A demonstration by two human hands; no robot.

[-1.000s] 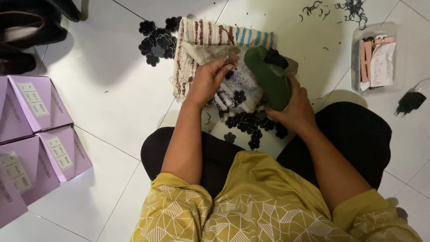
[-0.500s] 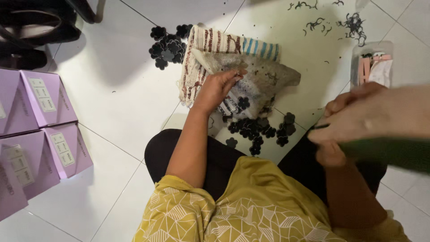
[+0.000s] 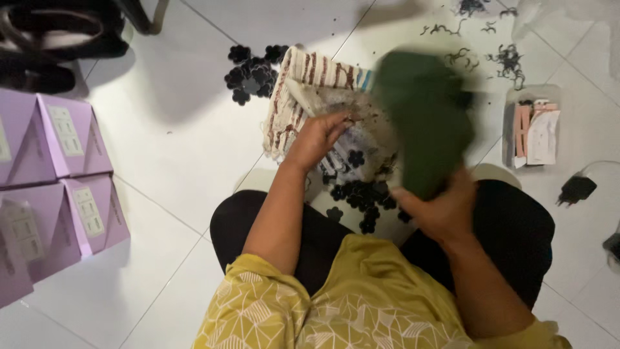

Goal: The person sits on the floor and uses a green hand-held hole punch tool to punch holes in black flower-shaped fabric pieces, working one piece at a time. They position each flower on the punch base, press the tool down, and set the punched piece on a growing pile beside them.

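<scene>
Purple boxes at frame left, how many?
4 visible: two upper purple boxes, two lower, on the white floor. More may lie off-frame.

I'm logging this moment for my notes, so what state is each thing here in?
Left hand: pressing on the striped cloth, fingers curled.
Right hand: closed on the green piece.
Green piece: raised off the floor, blurred.
Striped cloth: lying rumpled on the tile.
Black flower cutouts: scattered loose by the knees.
Purple boxes: closed, side by side.
Clear tray: open, holding small packets.
</scene>
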